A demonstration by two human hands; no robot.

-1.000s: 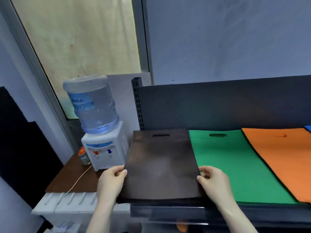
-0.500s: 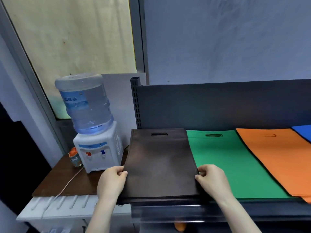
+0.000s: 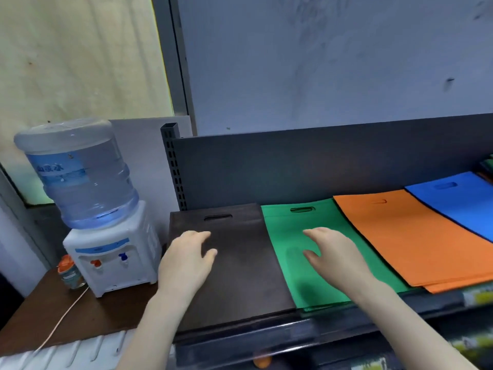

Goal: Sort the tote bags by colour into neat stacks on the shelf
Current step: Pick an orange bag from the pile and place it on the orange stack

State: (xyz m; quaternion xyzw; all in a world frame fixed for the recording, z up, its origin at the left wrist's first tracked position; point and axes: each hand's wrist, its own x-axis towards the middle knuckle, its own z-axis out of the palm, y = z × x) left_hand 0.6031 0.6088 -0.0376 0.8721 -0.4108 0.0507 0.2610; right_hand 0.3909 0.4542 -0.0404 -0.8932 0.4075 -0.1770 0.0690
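A stack of black tote bags (image 3: 240, 268) lies flat at the left end of the dark shelf (image 3: 266, 340). To its right lie a green stack (image 3: 288, 236), an orange stack (image 3: 416, 241) and a blue stack (image 3: 458, 201), side by side. My left hand (image 3: 186, 260) hovers open over the left part of the black stack, fingers loosely spread. Over the green stack, my right hand (image 3: 336, 257) is open too, fingers pointing left. Neither hand holds a bag.
A water dispenser (image 3: 106, 252) with a large bottle (image 3: 77, 172) stands on a brown table (image 3: 66, 311) left of the shelf, with a small orange-capped jar (image 3: 68, 271) and a cable beside it. The shelf's grey back panel (image 3: 320, 166) rises behind the bags.
Both hands let go of the black stack's front corners and moved forward over the bags, the right one onto the green side. The view shifted right, showing more of the blue stack.
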